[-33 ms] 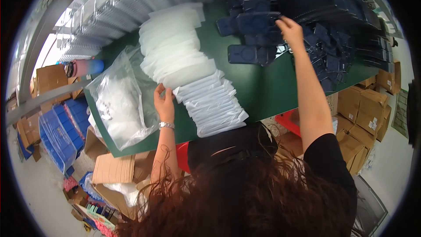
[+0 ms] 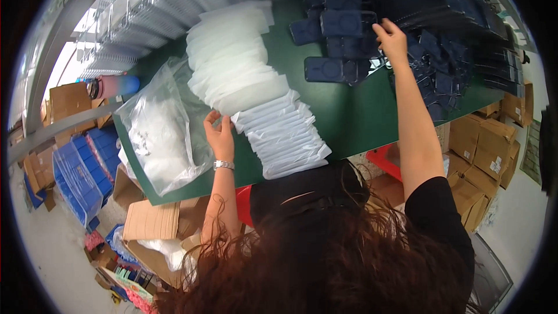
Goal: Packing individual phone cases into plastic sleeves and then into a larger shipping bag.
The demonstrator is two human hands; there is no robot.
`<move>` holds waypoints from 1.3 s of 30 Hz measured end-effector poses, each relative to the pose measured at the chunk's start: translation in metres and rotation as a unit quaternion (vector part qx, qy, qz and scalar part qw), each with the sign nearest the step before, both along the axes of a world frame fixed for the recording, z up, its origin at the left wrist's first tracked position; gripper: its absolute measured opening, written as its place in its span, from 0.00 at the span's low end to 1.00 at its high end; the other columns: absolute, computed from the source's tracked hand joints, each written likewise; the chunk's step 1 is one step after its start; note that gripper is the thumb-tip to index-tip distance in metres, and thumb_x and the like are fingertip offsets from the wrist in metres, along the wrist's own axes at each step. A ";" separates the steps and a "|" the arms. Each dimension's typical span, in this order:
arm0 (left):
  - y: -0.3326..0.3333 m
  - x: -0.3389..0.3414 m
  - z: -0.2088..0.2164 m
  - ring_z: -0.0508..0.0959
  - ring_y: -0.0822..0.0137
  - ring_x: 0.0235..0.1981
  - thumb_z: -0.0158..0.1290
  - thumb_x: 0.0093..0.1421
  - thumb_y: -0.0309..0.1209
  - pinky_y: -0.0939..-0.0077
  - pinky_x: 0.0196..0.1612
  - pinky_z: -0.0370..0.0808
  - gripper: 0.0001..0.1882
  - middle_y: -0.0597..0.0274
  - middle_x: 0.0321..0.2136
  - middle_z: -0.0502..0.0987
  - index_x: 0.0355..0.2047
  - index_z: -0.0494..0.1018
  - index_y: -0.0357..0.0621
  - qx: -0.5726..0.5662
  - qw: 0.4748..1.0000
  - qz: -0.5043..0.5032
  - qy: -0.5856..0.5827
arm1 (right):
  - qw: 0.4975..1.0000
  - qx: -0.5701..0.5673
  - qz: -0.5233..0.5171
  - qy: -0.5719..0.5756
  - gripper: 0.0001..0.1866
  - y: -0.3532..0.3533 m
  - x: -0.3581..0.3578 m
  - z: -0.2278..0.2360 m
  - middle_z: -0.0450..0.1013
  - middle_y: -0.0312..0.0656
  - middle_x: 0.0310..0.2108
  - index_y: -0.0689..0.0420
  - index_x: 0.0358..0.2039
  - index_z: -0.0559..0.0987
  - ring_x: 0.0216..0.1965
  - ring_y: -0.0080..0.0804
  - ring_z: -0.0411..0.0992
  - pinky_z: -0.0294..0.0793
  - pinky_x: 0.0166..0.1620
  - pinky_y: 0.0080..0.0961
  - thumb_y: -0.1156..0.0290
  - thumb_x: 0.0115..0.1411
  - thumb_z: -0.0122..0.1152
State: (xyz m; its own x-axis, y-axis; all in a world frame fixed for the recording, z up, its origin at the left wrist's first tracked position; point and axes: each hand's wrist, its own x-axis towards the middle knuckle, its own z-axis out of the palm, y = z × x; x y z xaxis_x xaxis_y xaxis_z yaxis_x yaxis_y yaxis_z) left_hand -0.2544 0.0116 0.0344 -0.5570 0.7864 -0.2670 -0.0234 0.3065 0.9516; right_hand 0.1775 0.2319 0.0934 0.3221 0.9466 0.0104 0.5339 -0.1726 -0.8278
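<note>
My right hand point(image 2: 393, 40) reaches to the far right, with thumb and fingers closed on the right end of a dark blue phone case point(image 2: 343, 23). That case lies over several like it, each with a ring on its back; another phone case point(image 2: 324, 70) lies nearer me. My left hand point(image 2: 220, 132), fingers loosely curved and apart, rests beside the left edge of a long row of overlapping white translucent pouches point(image 2: 229, 58). Closer to me, the row continues as flatter, bluish-white filled pouches point(image 2: 285, 136). Nothing shows between the left fingers.
A clear plastic bag of white material point(image 2: 160, 134) lies at the left of the green table point(image 2: 343, 122). Clear trays point(image 2: 157, 6) line the back. Dark stacks point(image 2: 418, 0) and a loose heap of cases point(image 2: 439, 70) are at the right. Cardboard boxes point(image 2: 482, 139) stand below.
My right hand and the phone case in it have shifted slightly away from me and to the right. My left hand stays nearly in place beside the pouches.
</note>
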 end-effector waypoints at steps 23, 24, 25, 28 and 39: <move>-0.001 -0.015 -0.030 0.69 0.78 0.20 0.49 0.64 0.28 0.81 0.24 0.68 0.06 0.69 0.21 0.71 0.35 0.70 0.37 -0.053 0.996 -0.070 0.010 | 0.847 -0.280 0.319 0.321 0.17 -0.120 -0.167 -0.074 0.75 0.34 0.33 0.61 0.46 0.79 0.33 0.19 0.70 0.69 0.39 0.17 0.70 0.55 0.57; -0.002 -0.016 -0.033 0.69 0.78 0.20 0.49 0.64 0.28 0.81 0.24 0.68 0.06 0.69 0.21 0.71 0.35 0.70 0.37 -0.053 0.996 -0.070 0.011 | 0.848 -0.284 0.318 0.317 0.18 -0.118 -0.167 -0.075 0.75 0.33 0.33 0.60 0.46 0.78 0.32 0.19 0.69 0.69 0.37 0.17 0.70 0.54 0.58; -0.002 -0.017 -0.034 0.69 0.77 0.21 0.48 0.65 0.29 0.81 0.24 0.68 0.07 0.68 0.22 0.70 0.36 0.69 0.37 -0.066 0.996 -0.055 -0.015 | 0.848 -0.284 0.317 0.317 0.18 -0.117 -0.167 -0.070 0.75 0.33 0.33 0.60 0.46 0.78 0.32 0.19 0.69 0.69 0.37 0.17 0.70 0.54 0.58; -0.004 -0.019 -0.036 0.68 0.76 0.22 0.47 0.65 0.31 0.81 0.25 0.68 0.08 0.67 0.22 0.70 0.36 0.68 0.38 -0.098 0.993 -0.044 -0.046 | 0.844 -0.319 0.306 0.302 0.17 -0.111 -0.166 -0.054 0.74 0.32 0.31 0.59 0.43 0.79 0.30 0.17 0.68 0.67 0.33 0.16 0.67 0.53 0.59; 0.000 -0.029 -0.030 0.75 0.70 0.27 0.45 0.65 0.30 0.76 0.28 0.74 0.11 0.58 0.30 0.74 0.42 0.67 0.34 -0.135 0.990 -0.007 -0.049 | 0.873 -0.161 0.421 0.185 0.13 -0.077 -0.128 -0.053 0.73 0.32 0.26 0.59 0.30 0.76 0.29 0.18 0.68 0.68 0.33 0.18 0.66 0.51 0.69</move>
